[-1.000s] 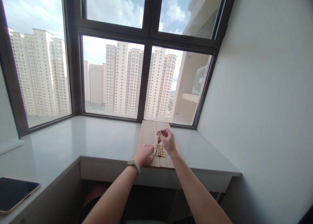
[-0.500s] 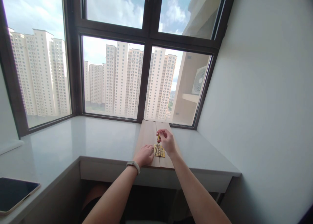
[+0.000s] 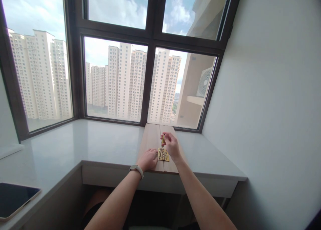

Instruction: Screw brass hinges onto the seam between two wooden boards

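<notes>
A brass-coloured hinge (image 3: pixel 166 155) lies opened flat across the seam between two wooden boards (image 3: pixel 151 136). My right hand (image 3: pixel 171 144) is closed around the yellow-and-black handle of a screwdriver (image 3: pixel 163 140). The screwdriver tilts, and its shaft runs down to the hinge's left leaf. Small dark holes or screws dot both leaves, too small to tell apart. My left hand (image 3: pixel 148 159) rests flat on the left board, its fingertips at the hinge's left edge. A watch with a light band (image 3: pixel 136 170) is on the left wrist.
The boards lie on a pale windowsill counter (image 3: pixel 110 139), reaching from its front edge to the window frame (image 3: pixel 147 79). A tablet or phone (image 3: pixel 17 198) with a dark screen lies at the lower left. A white wall (image 3: pixel 265 89) rises on the right.
The screwdriver's handle has turned slightly in my right hand, showing more yellow. My left hand keeps its place beside the hinge.
</notes>
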A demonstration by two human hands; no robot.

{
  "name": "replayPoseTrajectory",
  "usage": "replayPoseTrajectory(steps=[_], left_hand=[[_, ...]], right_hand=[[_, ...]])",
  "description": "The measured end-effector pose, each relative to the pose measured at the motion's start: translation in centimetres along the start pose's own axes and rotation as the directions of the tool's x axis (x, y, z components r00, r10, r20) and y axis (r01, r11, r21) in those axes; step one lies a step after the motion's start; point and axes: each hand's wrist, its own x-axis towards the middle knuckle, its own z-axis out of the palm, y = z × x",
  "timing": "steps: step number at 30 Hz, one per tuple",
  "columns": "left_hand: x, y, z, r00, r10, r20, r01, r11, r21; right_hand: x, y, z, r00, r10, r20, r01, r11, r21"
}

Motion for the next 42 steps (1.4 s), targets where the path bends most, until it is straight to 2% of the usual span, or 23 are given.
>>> replayPoseTrajectory(steps=[8, 18, 28, 37, 42], left_hand=[[0.1, -0.3, 0.2, 1.000, 0.014, -0.012, -0.014, 1.000, 0.002], [0.0, -0.2, 0.0, 1.000, 0.012, -0.002, -0.012, 1.000, -0.011], [0.1, -0.7, 0.5, 1.000, 0.022, -0.016, -0.022, 1.000, -0.016], [0.2, -0.6, 0.6, 0.999, 0.033, -0.030, -0.033, 0.999, -0.006], [0.2, -0.7, 0.7, 0.999, 0.036, -0.031, -0.036, 0.999, 0.003]], right_hand=[[0.3, 0.7, 0.0, 0.996, -0.019, -0.082, 0.015, 0.999, -0.051], [-0.3, -0.3, -0.1, 1.000, -0.005, -0.005, 0.005, 1.000, -0.023], [0.0, 0.2, -0.2, 0.998, -0.005, -0.069, 0.000, 0.998, -0.071], [-0.2, -0.2, 0.0, 1.000, 0.027, -0.011, -0.027, 0.999, 0.024], [-0.3, -0.1, 0.1, 0.999, 0.011, -0.035, -0.011, 1.000, 0.012]])
